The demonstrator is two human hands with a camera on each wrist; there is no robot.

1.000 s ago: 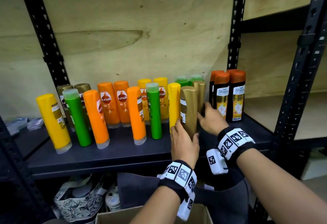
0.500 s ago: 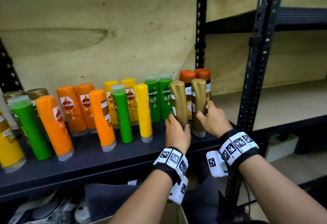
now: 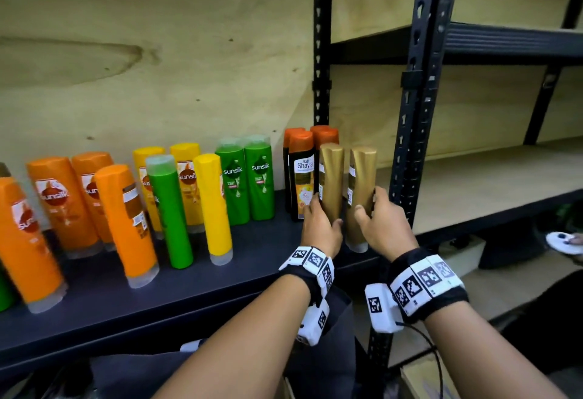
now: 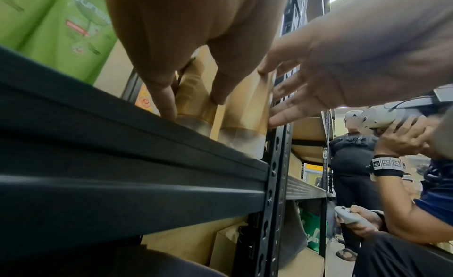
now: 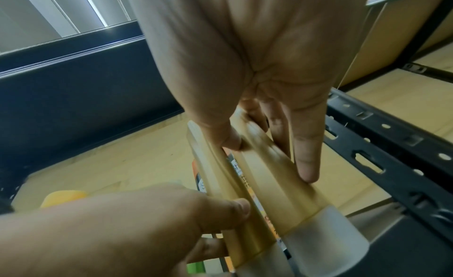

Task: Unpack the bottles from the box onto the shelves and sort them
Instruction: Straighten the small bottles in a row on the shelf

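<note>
Two gold bottles stand side by side at the right end of the dark shelf (image 3: 252, 275), close to the black upright post. My left hand (image 3: 320, 230) grips the left gold bottle (image 3: 331, 177) low on its body. My right hand (image 3: 380, 230) grips the right gold bottle (image 3: 362, 177) the same way. In the left wrist view, the left fingers (image 4: 166, 101) wrap the left gold bottle (image 4: 193, 95) just above its clear cap. In the right wrist view, the right hand's thumb and fingers (image 5: 306, 161) clasp the right gold bottle (image 5: 269, 184).
Black bottles with orange caps (image 3: 301, 174) stand right behind the gold pair. Left of them are green (image 3: 246, 177), yellow (image 3: 213, 206) and orange bottles (image 3: 126, 222). The post (image 3: 413, 114) borders a wooden shelf (image 3: 489, 184). A seated person holding a controller (image 4: 350, 219) is at the right.
Both hands have slid the two gold bottles to the right along the shelf, from beside the yellow bottle to in front of the black bottles by the post.
</note>
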